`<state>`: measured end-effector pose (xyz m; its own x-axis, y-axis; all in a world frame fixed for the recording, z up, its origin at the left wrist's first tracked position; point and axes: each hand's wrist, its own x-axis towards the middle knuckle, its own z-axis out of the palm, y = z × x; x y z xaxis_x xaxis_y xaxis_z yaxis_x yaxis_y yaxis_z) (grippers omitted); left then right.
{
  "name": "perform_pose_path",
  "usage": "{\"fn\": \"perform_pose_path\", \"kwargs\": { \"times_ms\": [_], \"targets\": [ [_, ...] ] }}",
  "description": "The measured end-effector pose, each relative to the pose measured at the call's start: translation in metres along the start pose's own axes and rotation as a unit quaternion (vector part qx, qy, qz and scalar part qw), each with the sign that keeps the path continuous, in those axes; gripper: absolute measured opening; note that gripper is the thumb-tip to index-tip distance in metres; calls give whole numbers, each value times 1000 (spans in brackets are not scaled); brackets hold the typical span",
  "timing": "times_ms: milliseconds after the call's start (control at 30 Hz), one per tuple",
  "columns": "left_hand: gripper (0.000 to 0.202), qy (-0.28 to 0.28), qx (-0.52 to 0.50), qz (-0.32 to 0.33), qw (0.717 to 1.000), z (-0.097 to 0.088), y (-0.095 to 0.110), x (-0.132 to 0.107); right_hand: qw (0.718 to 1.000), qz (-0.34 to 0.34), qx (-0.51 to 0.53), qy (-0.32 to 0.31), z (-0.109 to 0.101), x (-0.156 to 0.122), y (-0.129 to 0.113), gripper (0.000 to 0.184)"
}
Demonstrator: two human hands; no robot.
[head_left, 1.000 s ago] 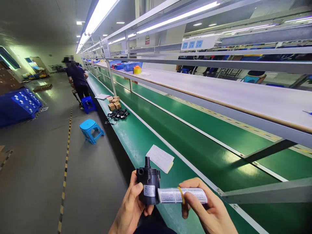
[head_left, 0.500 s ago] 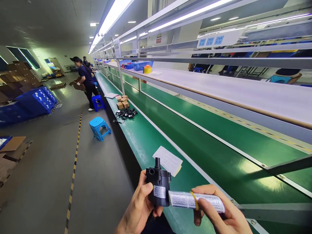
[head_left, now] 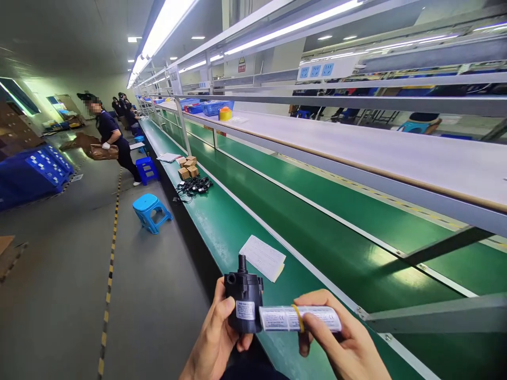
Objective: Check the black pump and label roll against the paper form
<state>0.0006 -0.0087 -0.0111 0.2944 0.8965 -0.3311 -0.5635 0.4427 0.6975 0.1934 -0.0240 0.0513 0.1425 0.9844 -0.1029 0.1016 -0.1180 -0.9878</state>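
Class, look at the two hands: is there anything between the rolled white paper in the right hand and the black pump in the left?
Nothing visible. The right hand holds the rolled paper with its end right against the black pump gripped by the left hand; no gap or object shows between them.

A pump (head_left: 243,301) sits in the left hand (head_left: 216,338), touching a rolled paper (head_left: 300,318) in the right hand (head_left: 344,345). Just beyond the hands, a sheet (head_left: 262,257) lies on the surface (head_left: 222,221); farther along it lie cables (head_left: 193,186), then boxes (head_left: 187,167). A stool (head_left: 149,211) stands on the floor to the left.
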Motion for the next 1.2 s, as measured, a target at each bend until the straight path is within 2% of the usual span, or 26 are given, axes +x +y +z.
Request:
{"fn": "perform_pose_path", "kwargs": {
  "times_ms": [167, 333, 500, 700, 833, 1000, 1200],
  "targets": [
    [78, 15, 9, 0, 1000, 2, 5, -4, 1000, -3, 7, -10, 2, 1, -1, 45],
    [63, 2, 35, 1, 999, 7, 13, -5, 1000, 3, 16, -19, 3, 0, -1, 46],
    [62, 1, 43, -1, 999, 9, 15, -5, 999, 19, 39, -22, 3, 0, -1, 46],
    [77, 16, 30, -4, 999, 7, 11, -5, 998, 23, 42, -28, 3, 0, 0, 46],
    [72, 12, 32, 2, 999, 6, 10, -5, 998, 23, 42, -31, 2, 0, 0, 46],
    [88, 34, 24, -8, 999, 5, 9, -7, 998, 27, 35, -35, 2, 0, -1, 49],
    [91, 39, 26, -3, 999, 8, 11, -6, 998, 26, 41, -33, 2, 1, 0, 49]
  ]
}}
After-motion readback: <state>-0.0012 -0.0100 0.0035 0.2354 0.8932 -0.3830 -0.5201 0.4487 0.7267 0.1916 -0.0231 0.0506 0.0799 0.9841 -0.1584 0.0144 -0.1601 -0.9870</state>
